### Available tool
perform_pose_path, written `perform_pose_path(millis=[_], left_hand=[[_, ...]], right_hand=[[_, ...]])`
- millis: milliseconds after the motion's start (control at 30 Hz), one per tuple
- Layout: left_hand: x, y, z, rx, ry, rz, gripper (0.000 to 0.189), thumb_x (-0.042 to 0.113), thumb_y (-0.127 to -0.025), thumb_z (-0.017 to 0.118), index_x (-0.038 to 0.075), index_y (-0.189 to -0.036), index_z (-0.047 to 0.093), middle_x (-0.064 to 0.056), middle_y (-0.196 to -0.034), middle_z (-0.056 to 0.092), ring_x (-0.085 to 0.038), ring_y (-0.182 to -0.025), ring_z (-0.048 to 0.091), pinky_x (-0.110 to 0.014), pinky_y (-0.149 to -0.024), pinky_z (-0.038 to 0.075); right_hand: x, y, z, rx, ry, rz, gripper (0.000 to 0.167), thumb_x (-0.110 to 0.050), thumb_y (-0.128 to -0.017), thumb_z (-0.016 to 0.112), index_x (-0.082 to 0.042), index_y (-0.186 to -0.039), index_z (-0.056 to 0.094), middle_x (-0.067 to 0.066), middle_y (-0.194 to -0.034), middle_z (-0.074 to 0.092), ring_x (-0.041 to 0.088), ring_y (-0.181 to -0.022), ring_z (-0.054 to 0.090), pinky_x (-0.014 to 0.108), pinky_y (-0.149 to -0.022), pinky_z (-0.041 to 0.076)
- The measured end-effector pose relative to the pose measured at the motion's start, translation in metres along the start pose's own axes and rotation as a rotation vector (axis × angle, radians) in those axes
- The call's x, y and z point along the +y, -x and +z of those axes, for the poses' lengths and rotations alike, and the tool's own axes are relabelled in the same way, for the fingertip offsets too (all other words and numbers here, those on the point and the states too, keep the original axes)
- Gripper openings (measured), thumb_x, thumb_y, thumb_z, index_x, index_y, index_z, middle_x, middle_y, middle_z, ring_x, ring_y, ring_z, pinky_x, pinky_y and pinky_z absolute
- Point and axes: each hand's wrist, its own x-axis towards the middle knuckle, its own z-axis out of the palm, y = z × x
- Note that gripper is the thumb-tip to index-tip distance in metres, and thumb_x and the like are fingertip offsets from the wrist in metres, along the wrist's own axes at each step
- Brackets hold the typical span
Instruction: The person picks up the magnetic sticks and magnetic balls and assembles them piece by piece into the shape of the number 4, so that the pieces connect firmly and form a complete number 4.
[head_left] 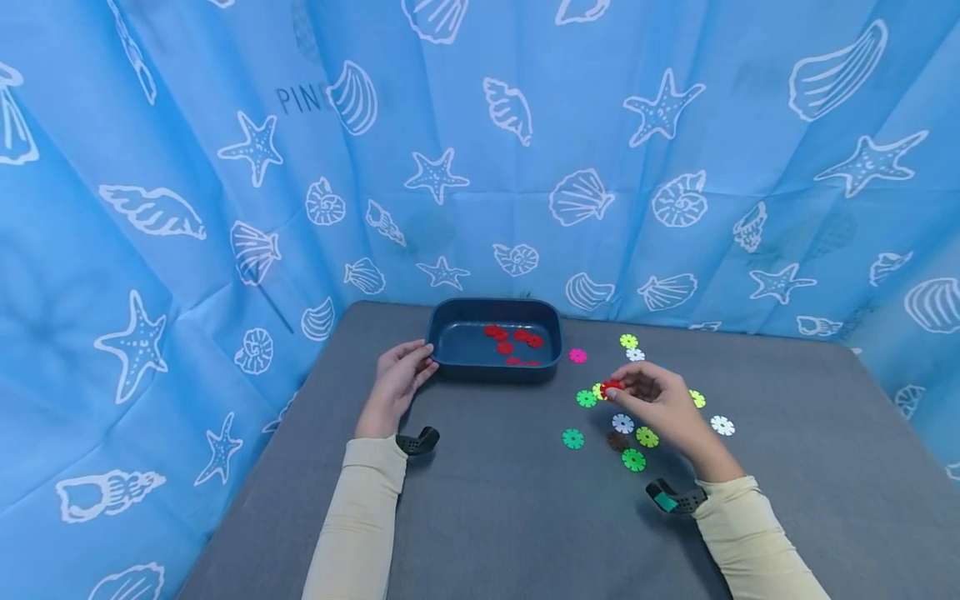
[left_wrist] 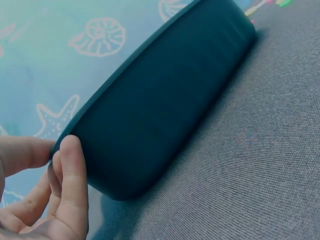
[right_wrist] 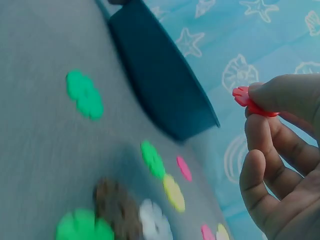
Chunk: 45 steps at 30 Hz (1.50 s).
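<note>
My left hand (head_left: 400,377) grips the front left corner of a dark blue rectangular bin (head_left: 495,372), fingertips at its rim; the left wrist view shows the bin's outer wall (left_wrist: 150,105) beside the fingers. Several red notched plastic discs (head_left: 505,347) lie inside the bin, mostly toward its right side. To the right, my right hand (head_left: 660,404) pinches a red notched disc (right_wrist: 243,96) between thumb and fingertips, above the loose discs. The thumb covers part of it in the right wrist view.
Loose discs lie on the grey cloth around my right hand: green (head_left: 573,438), pink (head_left: 577,356), brown (head_left: 618,441), white (head_left: 722,425) and yellow (head_left: 628,341). A blue curtain (head_left: 465,208) with shell prints hangs behind the table (head_left: 480,500).
</note>
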Motion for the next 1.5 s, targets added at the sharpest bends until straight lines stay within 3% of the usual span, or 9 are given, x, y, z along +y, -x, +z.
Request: perform_pose_path(millis=[333, 533, 733, 900, 1067, 1267, 1500], left_hand=[[-0.002, 0.000, 0.000, 0.006, 0.009, -0.008, 0.036, 0.014, -0.103, 0.072, 0.002, -0.135, 0.063, -0.010, -0.117, 0.061, -0.016, -0.096, 0.065, -0.026, -0.091, 0.065], [-0.001, 0.003, 0.001, 0.008, -0.002, -0.007, 0.036, 0.015, -0.103, 0.072, 0.001, -0.135, 0.062, -0.010, -0.116, 0.061, -0.016, -0.096, 0.065, -0.025, -0.091, 0.065], [-0.001, 0.005, 0.001, 0.010, -0.002, -0.006, 0.035, 0.015, -0.103, 0.072, 0.002, -0.134, 0.063, -0.009, -0.114, 0.061, -0.016, -0.095, 0.065, -0.025, -0.091, 0.065], [-0.001, 0.007, 0.000, 0.007, -0.003, 0.000, 0.036, 0.016, -0.103, 0.073, 0.002, -0.134, 0.063, -0.009, -0.113, 0.061, -0.016, -0.095, 0.065, -0.025, -0.091, 0.065], [0.000, 0.008, 0.000, -0.002, -0.005, 0.006, 0.037, 0.016, -0.103, 0.073, 0.002, -0.136, 0.063, -0.010, -0.114, 0.061, -0.015, -0.094, 0.065, -0.025, -0.090, 0.065], [-0.001, 0.008, 0.001, -0.018, -0.012, 0.003, 0.040, 0.017, -0.103, 0.073, 0.001, -0.138, 0.061, -0.015, -0.124, 0.059, -0.015, -0.096, 0.065, -0.025, -0.091, 0.065], [-0.001, 0.007, 0.004, -0.021, -0.015, -0.002, 0.041, 0.019, -0.103, 0.073, 0.002, -0.138, 0.061, -0.018, -0.128, 0.059, -0.015, -0.097, 0.065, -0.025, -0.090, 0.065]], right_hand=[[-0.007, -0.034, 0.027, -0.013, -0.132, 0.053, 0.025, -0.019, -0.099, 0.078, -0.003, -0.117, 0.069, 0.020, -0.109, 0.074, 0.021, -0.091, 0.076, 0.030, -0.080, 0.067], [-0.012, -0.052, 0.044, -0.002, -0.174, 0.059, 0.026, -0.017, -0.100, 0.077, 0.000, -0.118, 0.069, 0.022, -0.111, 0.075, 0.014, -0.091, 0.075, 0.024, -0.078, 0.064], [-0.023, -0.065, 0.058, 0.051, -0.153, 0.075, 0.027, -0.015, -0.099, 0.077, 0.002, -0.119, 0.069, 0.022, -0.111, 0.075, 0.016, -0.090, 0.073, 0.019, -0.076, 0.060], [-0.028, -0.073, 0.065, 0.094, -0.153, 0.073, 0.028, -0.013, -0.099, 0.076, 0.003, -0.120, 0.069, 0.021, -0.110, 0.073, 0.008, -0.087, 0.067, 0.016, -0.073, 0.058], [-0.030, -0.078, 0.068, 0.115, -0.182, 0.062, 0.029, -0.019, -0.101, 0.075, 0.001, -0.122, 0.070, 0.020, -0.116, 0.072, 0.009, -0.092, 0.067, 0.016, -0.077, 0.058], [-0.035, -0.076, 0.066, 0.080, -0.183, 0.055, 0.031, -0.022, -0.103, 0.073, 0.002, -0.122, 0.069, 0.020, -0.121, 0.070, 0.017, -0.103, 0.070, 0.017, -0.083, 0.058], [-0.038, -0.064, 0.053, 0.063, -0.109, 0.056, 0.027, -0.021, -0.103, 0.072, 0.001, -0.119, 0.070, 0.016, -0.121, 0.071, 0.021, -0.110, 0.071, 0.016, -0.086, 0.057]])
